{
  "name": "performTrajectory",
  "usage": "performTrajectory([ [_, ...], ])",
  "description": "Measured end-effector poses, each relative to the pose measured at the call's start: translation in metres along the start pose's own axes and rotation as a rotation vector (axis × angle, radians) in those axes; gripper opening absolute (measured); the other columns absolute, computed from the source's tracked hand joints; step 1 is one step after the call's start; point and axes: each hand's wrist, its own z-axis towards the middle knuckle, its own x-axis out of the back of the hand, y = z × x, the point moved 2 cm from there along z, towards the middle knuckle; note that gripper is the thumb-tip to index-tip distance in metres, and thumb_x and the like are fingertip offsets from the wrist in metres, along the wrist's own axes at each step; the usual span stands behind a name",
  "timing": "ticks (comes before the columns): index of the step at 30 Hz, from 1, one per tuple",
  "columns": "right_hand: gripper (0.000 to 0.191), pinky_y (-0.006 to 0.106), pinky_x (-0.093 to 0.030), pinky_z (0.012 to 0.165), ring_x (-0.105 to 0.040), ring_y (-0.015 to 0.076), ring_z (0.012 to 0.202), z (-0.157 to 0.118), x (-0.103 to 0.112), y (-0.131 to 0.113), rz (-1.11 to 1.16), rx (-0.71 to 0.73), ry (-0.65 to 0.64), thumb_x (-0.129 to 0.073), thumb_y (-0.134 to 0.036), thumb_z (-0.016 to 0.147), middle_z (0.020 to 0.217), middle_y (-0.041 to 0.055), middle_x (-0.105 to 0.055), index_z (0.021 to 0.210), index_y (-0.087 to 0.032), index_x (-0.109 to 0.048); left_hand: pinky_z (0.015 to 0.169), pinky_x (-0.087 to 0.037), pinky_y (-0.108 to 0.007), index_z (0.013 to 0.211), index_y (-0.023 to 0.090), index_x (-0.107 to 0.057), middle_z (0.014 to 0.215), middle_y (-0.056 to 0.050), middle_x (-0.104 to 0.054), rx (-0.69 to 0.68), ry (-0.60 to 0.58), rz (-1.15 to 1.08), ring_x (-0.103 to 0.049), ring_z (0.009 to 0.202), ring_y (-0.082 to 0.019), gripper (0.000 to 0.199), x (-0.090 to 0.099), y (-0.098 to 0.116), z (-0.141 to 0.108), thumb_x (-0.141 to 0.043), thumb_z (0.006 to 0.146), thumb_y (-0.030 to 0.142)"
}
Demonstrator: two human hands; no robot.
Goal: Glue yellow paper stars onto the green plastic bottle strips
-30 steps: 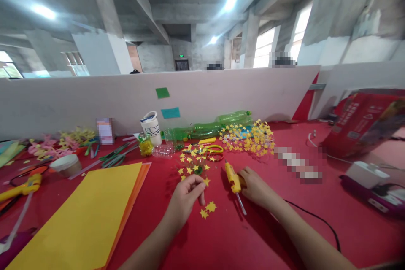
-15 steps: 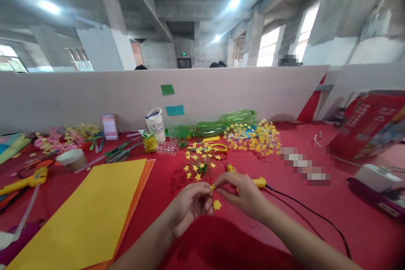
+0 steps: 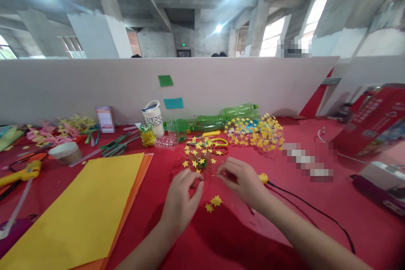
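My left hand (image 3: 182, 196) is above the red table, thumb and fingers curved with a gap between them and nothing visible in it. My right hand (image 3: 243, 180) is to its right, fingers pinched together; something thin may be between the fingertips, too small to make out. Just beyond both hands stands a small spray of yellow stars (image 3: 201, 161) on clear strands. Loose yellow stars (image 3: 216, 201) lie on the table below and between the hands. A yellow tool (image 3: 263, 178) with a black cord is partly hidden behind my right hand.
Yellow paper sheets (image 3: 85, 202) lie on the left. Farther back are a white cup (image 3: 153, 120), green bottles (image 3: 210, 123), yellow-handled scissors (image 3: 220, 145) and a larger star bunch (image 3: 265, 133). A red box (image 3: 370, 122) stands right, a yellow glue gun (image 3: 23, 173) far left.
My hands have moved apart and slightly up. The star that was between my fingers is gone from them, and a second loose star now lies on the table. The view has shifted a little.
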Motion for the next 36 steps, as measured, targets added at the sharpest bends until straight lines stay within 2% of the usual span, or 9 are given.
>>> performTrajectory([
  [2,0.01,0.02,-0.033,0.054,-0.048,0.0109,0.057,0.008,-0.003,0.0,-0.012,-0.071,-0.062,-0.052,-0.015,0.078,0.063,-0.0021,-0.055,0.077,-0.02,-0.06,0.077,-0.035,-0.031,0.085,0.021,-0.067,0.079,-0.006,-0.057,-0.133,0.106,0.223,-0.05,0.08,-0.021,0.017,0.005,-0.003,0.001,-0.056,0.075,0.03],
  [3,0.009,0.02,-0.031,0.052,-0.047,0.0101,0.053,0.011,-0.005,0.0,-0.012,-0.115,-0.08,-0.052,-0.015,0.077,0.059,-0.0037,-0.054,0.076,-0.02,-0.059,0.075,-0.035,-0.031,0.087,0.021,-0.067,0.078,-0.005,-0.058,-0.135,0.111,0.259,-0.05,0.077,-0.02,0.018,0.005,-0.006,0.0,-0.056,0.076,0.03],
  [6,0.006,0.019,-0.027,0.047,-0.042,0.0088,0.046,0.015,-0.011,-0.001,0.014,-0.24,-0.056,-0.052,-0.018,0.077,0.05,-0.0066,-0.048,0.075,-0.02,-0.057,0.058,-0.036,-0.025,0.086,0.021,-0.067,0.062,-0.002,-0.058,0.04,0.011,0.12,-0.05,0.058,-0.014,0.021,-0.004,-0.015,-0.005,-0.052,0.079,0.033],
  [8,0.005,0.019,-0.026,0.047,-0.04,0.0085,0.044,0.014,-0.012,-0.001,0.048,-0.283,-0.034,-0.052,-0.019,0.076,0.049,-0.0073,-0.045,0.074,-0.02,-0.056,0.046,-0.031,-0.022,0.077,0.018,-0.066,0.05,0.001,-0.053,0.222,-0.111,-0.074,-0.044,0.045,-0.011,0.022,-0.014,-0.019,-0.009,-0.05,0.08,0.033],
  [11,0.004,0.019,-0.025,0.046,-0.037,0.0083,0.043,0.011,-0.013,0.0,0.087,-0.303,-0.045,-0.051,-0.019,0.076,0.046,-0.0082,-0.04,0.075,-0.02,-0.055,0.035,-0.019,-0.018,0.082,0.014,-0.063,0.049,0.002,-0.052,0.555,-0.231,-0.512,-0.032,0.032,-0.005,0.019,-0.027,-0.025,-0.01,-0.048,0.08,0.026],
  [14,0.004,0.019,-0.023,0.046,-0.036,0.0083,0.043,0.008,-0.016,0.0,0.092,-0.289,-0.053,-0.052,-0.019,0.076,0.045,-0.0086,-0.037,0.075,-0.02,-0.055,0.032,-0.011,-0.013,0.087,0.01,-0.059,0.051,0.004,-0.048,0.858,-0.225,-1.017,-0.025,0.031,0.0,0.015,-0.033,-0.031,-0.005,-0.047,0.08,0.015],
  [16,0.004,0.019,-0.022,0.045,-0.036,0.0084,0.042,0.008,-0.019,0.001,0.101,-0.293,-0.061,-0.052,-0.019,0.076,0.045,-0.0086,-0.036,0.074,-0.02,-0.055,0.03,-0.01,-0.011,0.082,0.008,-0.057,0.048,0.006,-0.044,0.976,-0.198,-1.228,-0.023,0.03,0.001,0.012,-0.035,-0.033,0.0,-0.045,0.082,0.012],
  [24,0.004,0.019,-0.02,0.043,-0.034,0.0081,0.041,0.006,-0.033,0.006,0.092,-0.312,-0.091,-0.051,-0.02,0.076,0.044,-0.0089,-0.036,0.075,-0.02,-0.056,0.026,-0.012,-0.009,0.063,0.014,-0.041,0.046,0.007,-0.04,1.026,-0.135,-1.384,-0.023,0.026,0.002,0.03,-0.043,-0.034,0.008,-0.031,0.091,0.017],
  [36,0.006,0.02,-0.021,0.043,-0.034,0.0086,0.04,0.009,-0.038,0.007,0.127,-0.349,-0.028,-0.049,-0.02,0.076,0.044,-0.0091,-0.035,0.076,-0.02,-0.055,0.026,-0.011,-0.01,0.067,0.014,-0.043,0.045,0.008,-0.036,1.026,-0.098,-1.47,-0.023,0.025,0.002,0.025,-0.047,-0.033,0.013,-0.033,0.089,0.015],
])
